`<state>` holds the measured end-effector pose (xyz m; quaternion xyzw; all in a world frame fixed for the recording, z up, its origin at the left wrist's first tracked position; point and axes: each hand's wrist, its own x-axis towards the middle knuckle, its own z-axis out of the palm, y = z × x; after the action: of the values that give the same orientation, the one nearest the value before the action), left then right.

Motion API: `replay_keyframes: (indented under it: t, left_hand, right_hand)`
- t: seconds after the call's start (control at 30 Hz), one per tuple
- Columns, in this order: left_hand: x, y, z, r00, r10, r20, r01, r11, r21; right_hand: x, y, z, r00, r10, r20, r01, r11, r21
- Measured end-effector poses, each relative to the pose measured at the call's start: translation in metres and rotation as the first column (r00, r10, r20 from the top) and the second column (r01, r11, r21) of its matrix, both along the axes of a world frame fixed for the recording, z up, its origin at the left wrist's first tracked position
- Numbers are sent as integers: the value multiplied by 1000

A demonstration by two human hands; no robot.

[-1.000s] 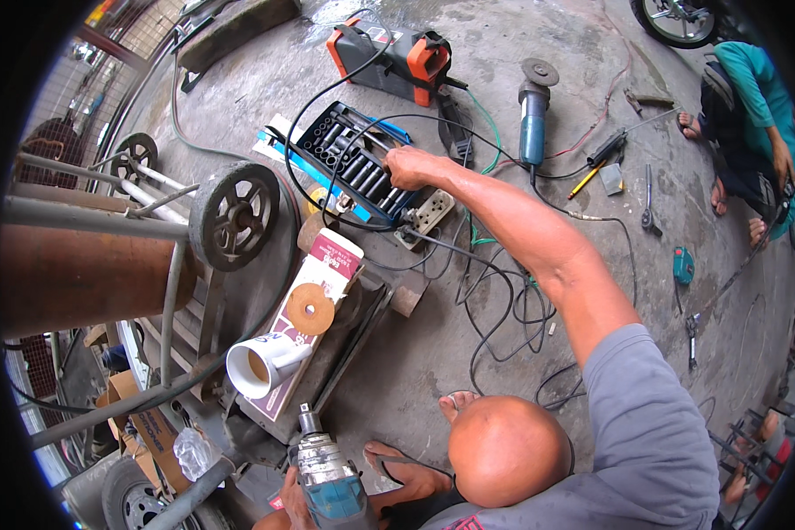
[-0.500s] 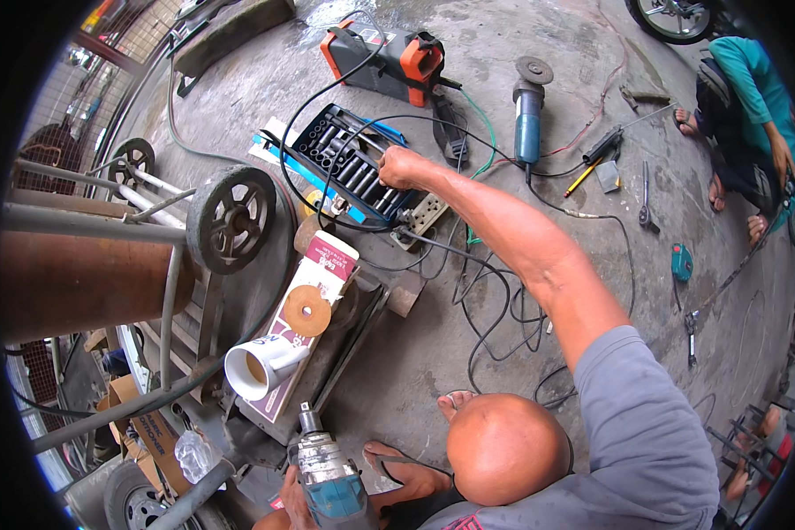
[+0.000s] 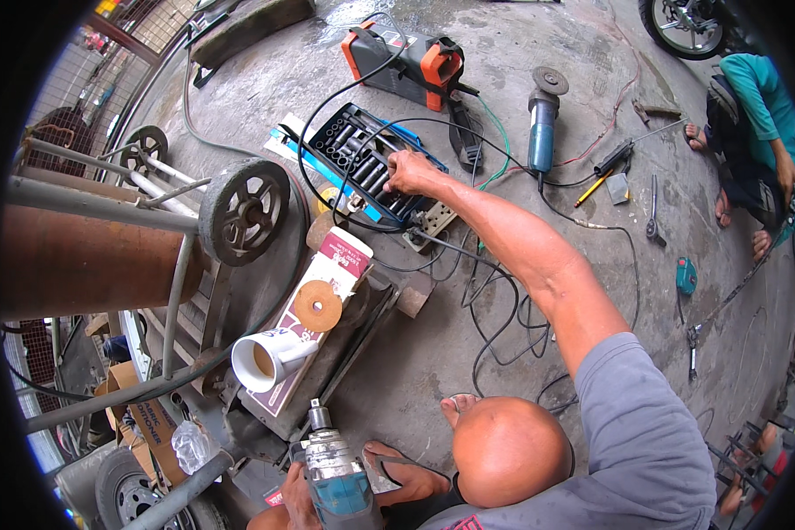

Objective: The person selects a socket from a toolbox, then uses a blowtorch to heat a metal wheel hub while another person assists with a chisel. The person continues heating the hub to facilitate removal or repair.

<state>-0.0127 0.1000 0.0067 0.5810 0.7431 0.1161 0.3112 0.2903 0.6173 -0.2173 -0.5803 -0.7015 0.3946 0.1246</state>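
Note:
My right arm stretches forward, and my right hand (image 3: 412,173) is at the right part of an open socket set case (image 3: 327,124). Its fingers are bent and closed among the dark sockets (image 3: 373,177); whatever lies between the fingertips is hidden. Down at the lower edge, my left hand (image 3: 299,496) is wrapped around the side of a teal and silver impact wrench (image 3: 331,468). The wrench's square drive points forward, with no socket on it. A white mug (image 3: 261,360) with brown liquid and a tan abrasive disc (image 3: 317,306) rest on a long box (image 3: 337,258) beside it.
An orange and black welding machine (image 3: 397,66) stands beyond the case. An angle grinder (image 3: 541,132), a ratchet (image 3: 653,212) and loose cables (image 3: 503,291) lie on the floor. A wheeled cart (image 3: 243,212) stands left. Another person in a teal top (image 3: 760,97) crouches at right.
The whole view has shifted slightly to the right. My right hand has moved a little within the socket case, its fingers lower among the sockets. My left hand keeps hold of the impact wrench.

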Motion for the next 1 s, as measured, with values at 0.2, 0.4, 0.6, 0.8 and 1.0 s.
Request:
replay_keyframes:
  t: [0.2,0.4,0.6,0.8,1.0]
  left_hand:
    - [2,1,1,1000,15,2,-15,1000,-9]
    - [4,4,3,1000,10,7,-10,1000,-2]
    - [15,12,5,997,68,37,-68,998,-17]
    - [22,20,8,658,534,531,-438,845,-307]
    - [27,27,13,961,-262,91,248,958,142]
  right_hand:
    - [-3,0,-3,990,142,11,-142,990,-11]
    - [-7,-3,-7,961,258,104,-271,952,141]
    - [6,-12,15,990,137,-17,-137,990,28]
    - [42,-35,88,862,-2,-508,-232,888,-396]
    - [79,-79,137,558,58,-828,-495,823,-276]
